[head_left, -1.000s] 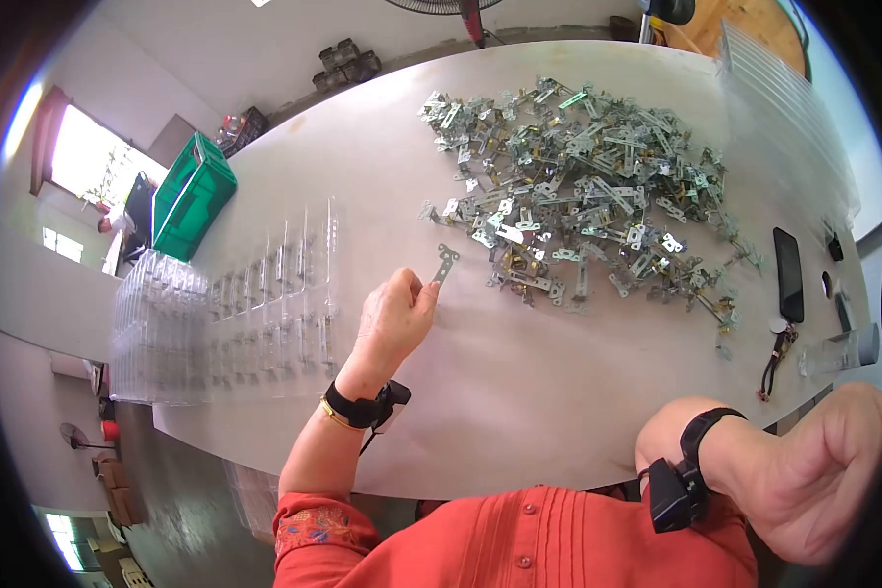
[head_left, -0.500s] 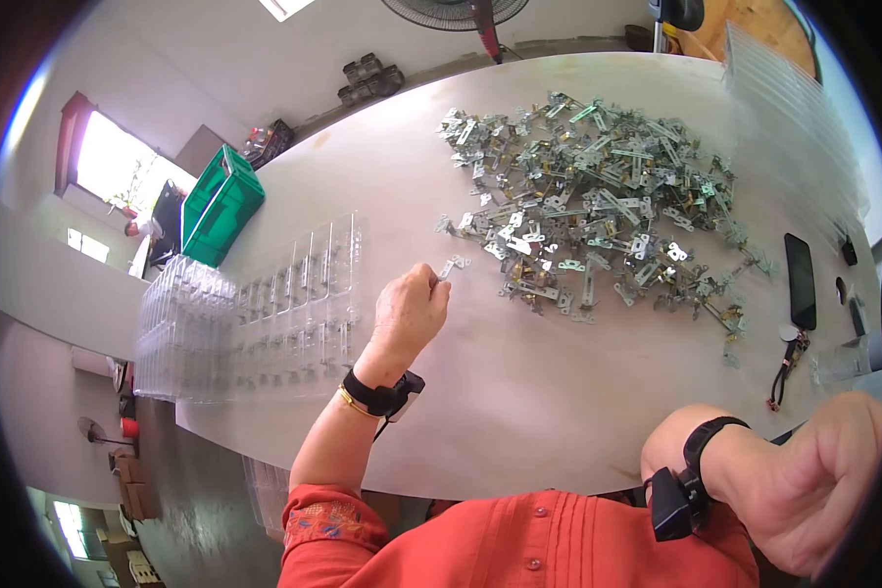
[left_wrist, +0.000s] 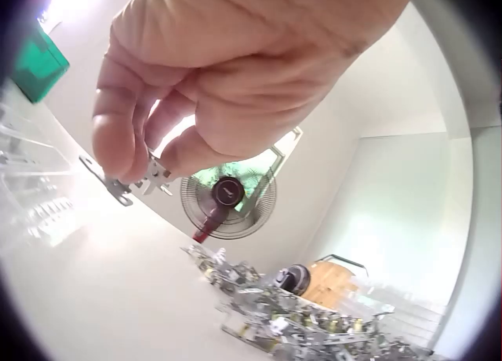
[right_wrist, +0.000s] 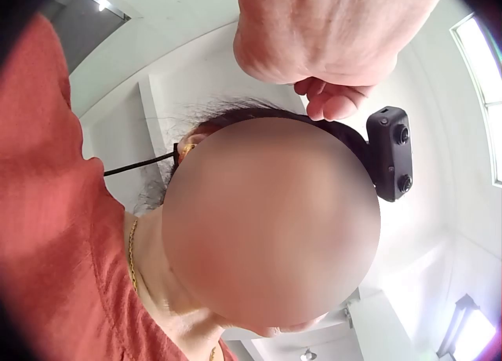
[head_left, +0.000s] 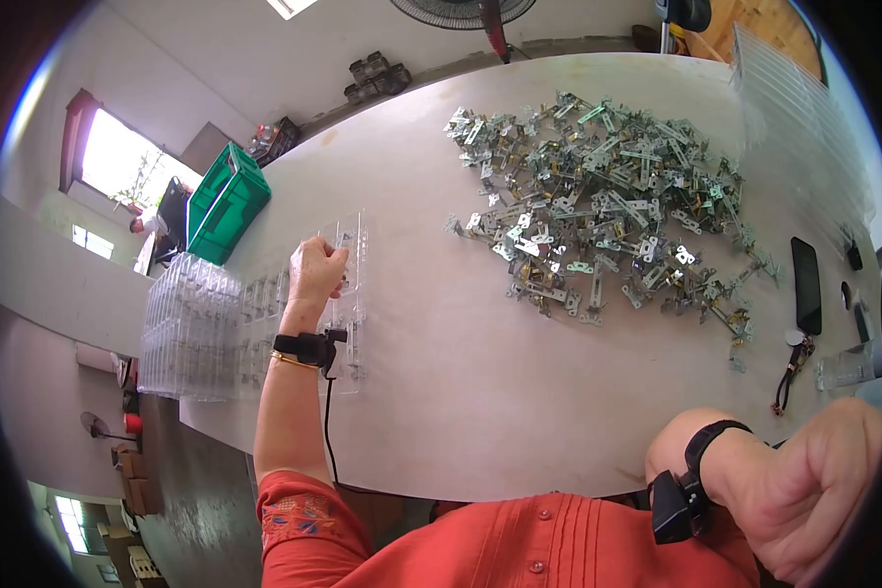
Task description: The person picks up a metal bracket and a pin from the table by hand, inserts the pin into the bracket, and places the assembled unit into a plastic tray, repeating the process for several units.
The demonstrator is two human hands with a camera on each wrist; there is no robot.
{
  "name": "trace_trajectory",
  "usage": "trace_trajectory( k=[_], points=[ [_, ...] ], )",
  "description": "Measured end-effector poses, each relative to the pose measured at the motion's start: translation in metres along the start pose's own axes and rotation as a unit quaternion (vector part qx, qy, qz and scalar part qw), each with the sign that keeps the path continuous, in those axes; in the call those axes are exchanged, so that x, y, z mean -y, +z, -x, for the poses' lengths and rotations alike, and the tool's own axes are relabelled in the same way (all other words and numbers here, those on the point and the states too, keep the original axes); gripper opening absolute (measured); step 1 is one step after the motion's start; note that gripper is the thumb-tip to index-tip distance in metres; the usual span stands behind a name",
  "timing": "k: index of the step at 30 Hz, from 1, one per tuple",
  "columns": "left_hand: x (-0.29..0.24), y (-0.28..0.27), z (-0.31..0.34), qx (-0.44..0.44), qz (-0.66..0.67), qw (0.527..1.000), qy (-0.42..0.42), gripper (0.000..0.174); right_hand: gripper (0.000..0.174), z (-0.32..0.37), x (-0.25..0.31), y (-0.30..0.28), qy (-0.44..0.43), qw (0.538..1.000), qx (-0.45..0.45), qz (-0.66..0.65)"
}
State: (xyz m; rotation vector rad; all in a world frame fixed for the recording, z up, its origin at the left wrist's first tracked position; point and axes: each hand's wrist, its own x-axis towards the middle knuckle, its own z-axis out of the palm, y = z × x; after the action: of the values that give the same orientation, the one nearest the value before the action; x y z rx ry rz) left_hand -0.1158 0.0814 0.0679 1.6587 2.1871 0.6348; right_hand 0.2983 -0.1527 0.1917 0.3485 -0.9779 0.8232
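Observation:
My left hand [head_left: 316,272] is over a clear plastic tray [head_left: 362,304] on the left of the table. Between thumb and fingers it pinches a small metal bracket [left_wrist: 158,176], best seen in the left wrist view, where the fingertips cover part of it. Rows of similar brackets lie in the tray's compartments. A large heap of metal brackets [head_left: 598,211] spreads over the table right of that hand. My right hand [head_left: 823,490] is raised close by the head, its fingers loosely curled near the head strap [right_wrist: 353,141] in the right wrist view, holding nothing.
A stack of clear trays [head_left: 188,328] stands at the table's left edge, below a green crate [head_left: 227,201]. More clear plastic trays [head_left: 799,127] stand at the far right. A phone [head_left: 807,284] and a corded strap [head_left: 792,377] lie near the right edge.
My left hand has carried the bracket left, from beside the heap to over the tray. The head view has shifted slightly. My right hand stays raised.

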Motion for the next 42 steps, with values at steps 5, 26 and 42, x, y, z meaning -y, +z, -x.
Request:
trace_trajectory(
  k=[5, 26, 42],
  points=[
    [0.016, 0.008, -0.014, 0.022, -0.016, 1.0, -0.016, 0.023, 0.021, 0.002, 0.0, -0.001, 0.007, 1.0, 0.001, 0.007],
    [0.009, 0.022, -0.004, -0.012, -0.112, 0.991, 0.073, 0.029, 0.019, 0.0, -0.013, -0.001, 0.026, 0.999, 0.001, 0.021],
    [-0.122, 0.089, 0.126, 0.104, 0.155, 0.93, 0.318, 0.019, 0.017, -0.015, -0.035, 0.013, 0.049, 0.995, 0.027, 0.077]
  ],
)
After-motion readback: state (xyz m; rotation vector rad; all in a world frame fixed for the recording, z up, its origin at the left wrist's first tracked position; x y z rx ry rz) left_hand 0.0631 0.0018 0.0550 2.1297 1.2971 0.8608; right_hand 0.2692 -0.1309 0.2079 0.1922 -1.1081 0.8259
